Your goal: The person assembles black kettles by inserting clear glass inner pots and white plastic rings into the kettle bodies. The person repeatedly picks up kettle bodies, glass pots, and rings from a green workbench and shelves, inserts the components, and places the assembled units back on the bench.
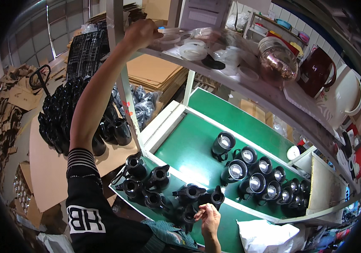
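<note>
Up goes your left arm, and there's your left hand (141, 33) at the near-left end of the raised shelf (163, 55), right beside the translucent round lids (193, 51); its fingers curl inward, and from here you can't tell whether they pinch anything. Down low, your right hand (209, 219) is over the near strip of the green worktop (235, 221), its fingers loosely bent and a little apart, with nothing visible between them. Right at those fingers stands a small cluster of black spouted jugs (191, 192), so close that you can't tell whether there is contact; to its left, four more black jugs (136, 166) bunch near the shelf's upright post (127, 101). Across the white rail (250, 209), look at that crowd of black cups (254, 182), mouths up, insides gleaming, packed toward the right end, while one black cup (223, 144) stands at the back left of the group. Back up on your shelf, a black oval piece (213, 63) lies just beside the lids, and farther right come a clear container with copper-coloured contents (278, 63) and a dark red jug (316, 71). Low on your right, a white bag (267, 235) slumps against the worktop's near edge.
</note>
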### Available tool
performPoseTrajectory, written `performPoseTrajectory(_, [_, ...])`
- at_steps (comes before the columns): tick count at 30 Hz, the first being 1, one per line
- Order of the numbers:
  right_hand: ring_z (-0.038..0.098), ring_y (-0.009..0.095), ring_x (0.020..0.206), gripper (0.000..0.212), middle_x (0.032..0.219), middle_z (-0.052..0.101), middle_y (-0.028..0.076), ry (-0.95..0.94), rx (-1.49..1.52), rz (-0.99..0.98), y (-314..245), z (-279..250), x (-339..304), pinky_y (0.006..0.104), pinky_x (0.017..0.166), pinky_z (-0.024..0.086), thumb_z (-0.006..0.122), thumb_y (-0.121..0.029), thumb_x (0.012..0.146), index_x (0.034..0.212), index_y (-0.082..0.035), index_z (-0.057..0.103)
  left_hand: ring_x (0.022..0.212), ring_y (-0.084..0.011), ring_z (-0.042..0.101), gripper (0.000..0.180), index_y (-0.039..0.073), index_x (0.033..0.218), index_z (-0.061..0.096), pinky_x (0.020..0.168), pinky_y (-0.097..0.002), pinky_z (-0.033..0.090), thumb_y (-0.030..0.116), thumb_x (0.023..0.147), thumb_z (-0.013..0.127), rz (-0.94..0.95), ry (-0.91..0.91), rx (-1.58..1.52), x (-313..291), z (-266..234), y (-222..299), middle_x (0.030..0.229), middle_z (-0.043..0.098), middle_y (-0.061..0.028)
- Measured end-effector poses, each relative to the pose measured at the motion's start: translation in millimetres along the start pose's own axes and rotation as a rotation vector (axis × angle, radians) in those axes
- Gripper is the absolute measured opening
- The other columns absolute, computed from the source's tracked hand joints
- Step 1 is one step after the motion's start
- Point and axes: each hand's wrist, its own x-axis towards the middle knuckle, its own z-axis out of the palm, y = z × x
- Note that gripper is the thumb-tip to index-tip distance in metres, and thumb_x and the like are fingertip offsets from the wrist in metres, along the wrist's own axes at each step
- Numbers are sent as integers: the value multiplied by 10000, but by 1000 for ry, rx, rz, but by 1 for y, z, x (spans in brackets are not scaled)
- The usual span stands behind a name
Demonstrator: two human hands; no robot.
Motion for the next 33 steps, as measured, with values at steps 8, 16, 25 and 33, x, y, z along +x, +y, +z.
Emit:
performPoseTrajectory(8, [629,172,561,333,688,648,106,49,-29,19,-1,3,1,279,556,531,503,-231,1090,963,37,654,959,-336,737,283,55,1141,755,824,-439,584,230,921,719,93,-12,114,68,38,-4,1074,754,-168])
performPoseTrajectory(16, [647,194,572,323,694,657,123,82,-13,8,6,-4,4,291,557,543,494,-212,1090,971,44,651,1062,-326,724,322,96,1162,774,897,-425,586,182,853,743,116,-487,240,118,63,1,1149,759,-137])
performPoseTrajectory(25, [642,158,598,317,730,673,109,59,-8,14,8,-9,9,266,575,539,505,-211,1097,996,39,671,832,-373,715,321,17,973,759,771,-469,539,286,971,584,157,-67,-216,116,65,-42,920,741,-199])
performPoseTrajectory(33, [649,175,590,325,712,665,113,36,-43,25,7,0,7,279,571,545,499,-222,1094,976,37,656,915,-324,727,294,45,1065,743,823,-419,558,303,989,623,104,68,-279,107,58,-30,1000,749,-176])
